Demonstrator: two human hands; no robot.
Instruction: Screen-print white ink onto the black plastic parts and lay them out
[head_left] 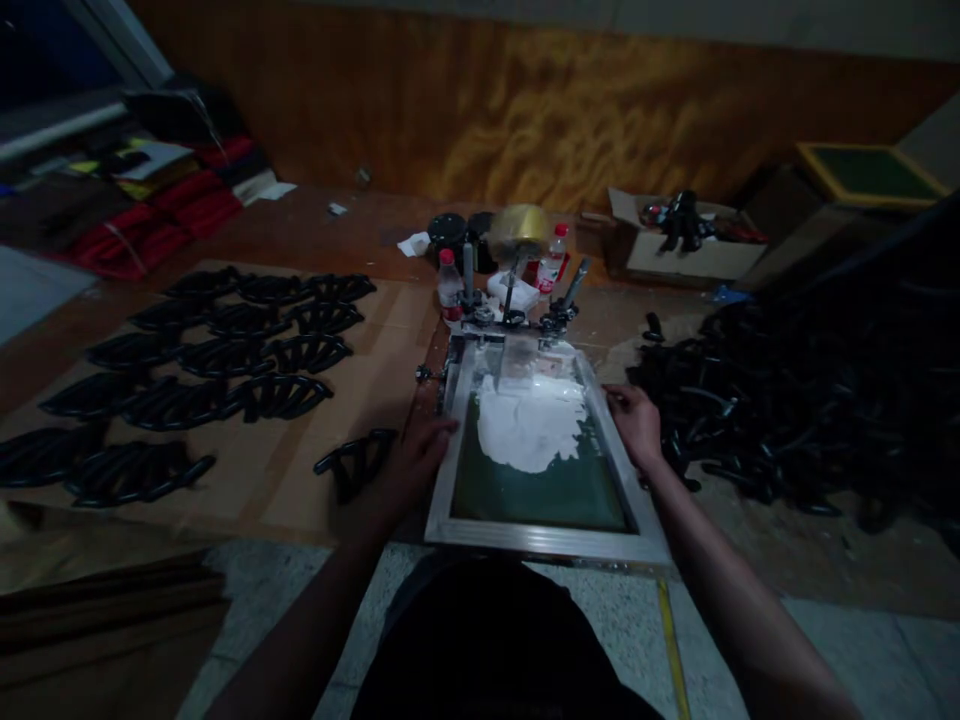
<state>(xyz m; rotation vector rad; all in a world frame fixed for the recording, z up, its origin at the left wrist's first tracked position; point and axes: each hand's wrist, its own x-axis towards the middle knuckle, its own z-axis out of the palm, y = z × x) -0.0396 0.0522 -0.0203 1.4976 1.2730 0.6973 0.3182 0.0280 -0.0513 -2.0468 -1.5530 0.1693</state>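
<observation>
A silver-edged screen printing frame (pixel 517 537) lies in front of me, clamped at its far end. White ink (pixel 529 425) is spread over the upper part of its green mesh (pixel 536 495). At the frame's left edge, my left hand (pixel 424 450) is dim, its fingers curled in with their tips by the rim. My right hand (pixel 637 425) is at the right edge, thumb and fingers drawn together beside the rim. Whatever either hand pinches is hidden. One black finger-like piece, perhaps a glove (pixel 356 460), rests on cardboard left of my left hand.
Rows of similar black pieces (pixel 281 397) cover the cardboard at left. A big dark heap (pixel 750 420) fills the right side. Behind the clamps stand red-capped bottles (pixel 450 285), a tape roll (pixel 519 228) and dark jars. An open carton (pixel 694 255) sits at the back right.
</observation>
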